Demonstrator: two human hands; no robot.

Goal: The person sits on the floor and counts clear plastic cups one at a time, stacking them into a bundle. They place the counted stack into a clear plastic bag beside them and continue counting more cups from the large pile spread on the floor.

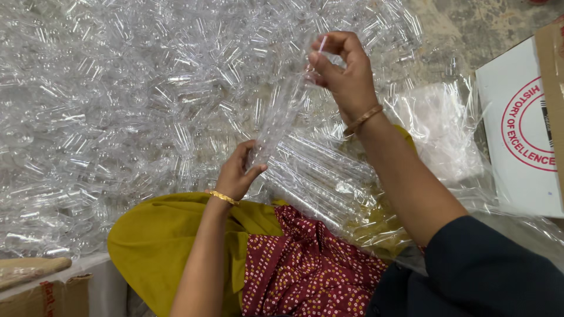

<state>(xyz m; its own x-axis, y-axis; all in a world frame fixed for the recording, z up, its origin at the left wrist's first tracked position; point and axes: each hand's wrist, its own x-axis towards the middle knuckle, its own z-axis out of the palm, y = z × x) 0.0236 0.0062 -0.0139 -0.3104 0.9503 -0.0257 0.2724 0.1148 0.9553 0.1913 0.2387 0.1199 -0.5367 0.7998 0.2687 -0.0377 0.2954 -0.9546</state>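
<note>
My left hand (238, 173) grips the lower end of a narrow clear plastic sleeve (281, 114) filled with small transparent tubes. My right hand (343, 73) is raised above it and pinches the sleeve's upper end between thumb and fingers. The sleeve runs slanted between the two hands. Each wrist wears a gold bangle. Behind the hands spreads a big heap of loose clear plastic tubes (117, 100).
Packed rows of tubes in clear film (320, 176) lie on my lap over yellow and red patterned cloth (305, 264). A white carton with a red round print (520, 135) stands at right. Another carton's edge (53, 287) shows at bottom left.
</note>
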